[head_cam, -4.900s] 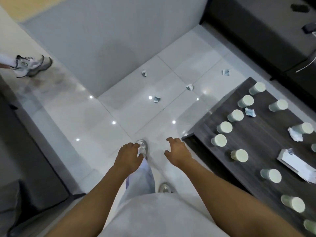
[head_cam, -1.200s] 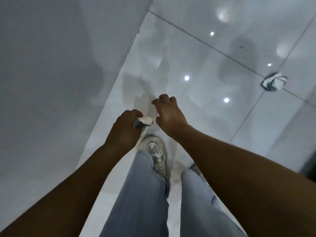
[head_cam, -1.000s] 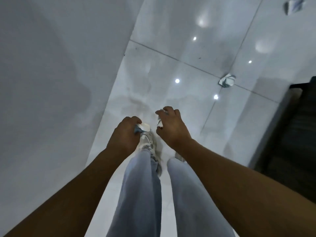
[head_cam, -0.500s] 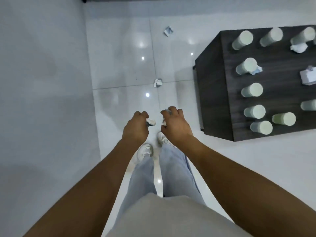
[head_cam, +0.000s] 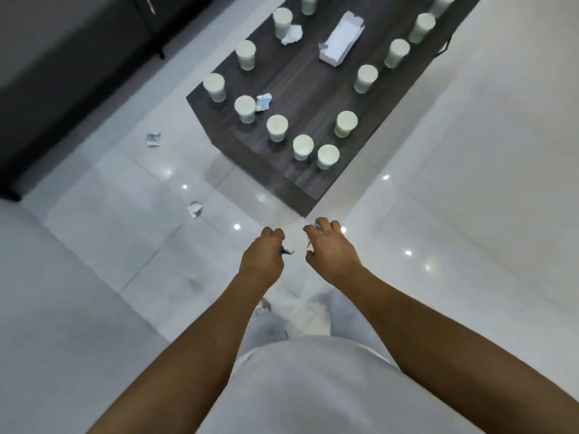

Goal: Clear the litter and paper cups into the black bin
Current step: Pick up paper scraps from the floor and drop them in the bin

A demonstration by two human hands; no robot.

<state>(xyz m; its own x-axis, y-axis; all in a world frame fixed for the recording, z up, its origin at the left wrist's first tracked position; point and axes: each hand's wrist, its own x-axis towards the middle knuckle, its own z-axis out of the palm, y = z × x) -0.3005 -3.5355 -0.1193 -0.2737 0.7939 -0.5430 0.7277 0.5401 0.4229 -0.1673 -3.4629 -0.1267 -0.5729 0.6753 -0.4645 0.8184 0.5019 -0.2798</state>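
Carrying two scraps at once, we should keep both grips snug until the black bin comes into view; it shows nowhere here, so our guess is that the step in hand is the walk to it, and a loose finger could drop litter back on the floor.

Our left hand (head_cam: 261,260) is curled into a fist around a small crumpled white-and-blue paper scrap (head_cam: 287,249), which pokes out on the thumb side. Our right hand (head_cam: 330,250) is curled too and seems to pinch a thin pale scrap of paper (head_cam: 309,238) between thumb and forefinger, though that piece is small and blurred. Both forearms reach forward at waist height, wrists level, knuckles up, hands near each other but apart.

On the glossy white tiled floor (head_cam: 125,239), one crumpled paper ball (head_cam: 195,210) lies at ten o'clock from the hands and another blue-and-white crumpled scrap (head_cam: 153,139) lies farther out along the same line. At twelve o'clock stands the dark wood-grain tabletop (head_cam: 310,89), carrying many upright pale green paper cups (head_cam: 302,147), a crumpled white wad (head_cam: 292,35), a blue-tinted scrap (head_cam: 263,101) touching one cup, and a torn white cardboard box (head_cam: 341,39). Much of the clearing is left, we judge.
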